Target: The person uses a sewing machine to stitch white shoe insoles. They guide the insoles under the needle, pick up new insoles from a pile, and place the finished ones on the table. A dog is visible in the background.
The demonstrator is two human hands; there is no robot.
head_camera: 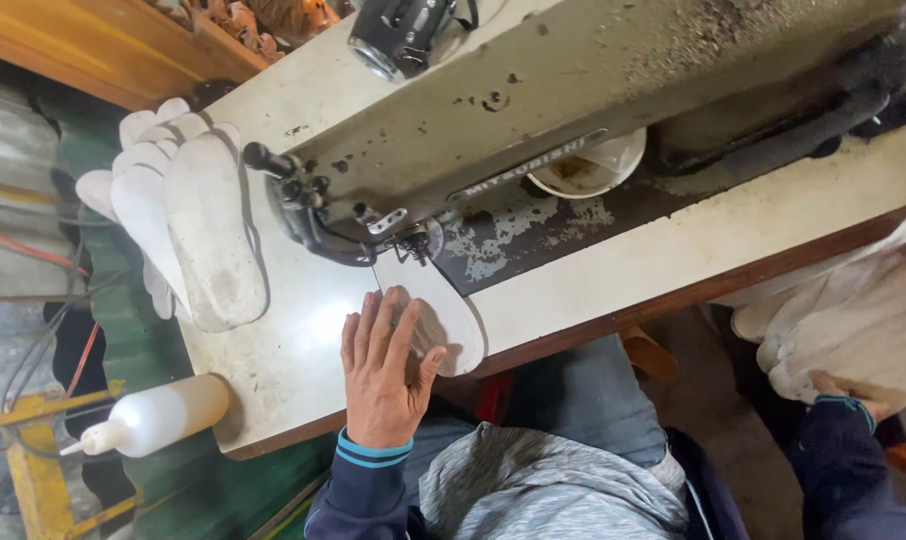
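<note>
Grey raised nameplate [529,165] along the sewing machine's [573,90] arm

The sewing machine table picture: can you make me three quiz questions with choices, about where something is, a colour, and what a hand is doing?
1. Where is the stack of white soles?
A. left end of the table
B. on the floor
C. on the person's lap

2. What colour is the squeeze bottle?
A. red
B. white
C. black

3. What is the left hand doing?
A. lying flat on a white sole piece under the sewing machine needle
B. holding scissors
C. hanging in the air

Answers: 1 A, they lie beside the machine head; 2 B, its body is white; 3 A, its fingers spread over the piece.
</note>
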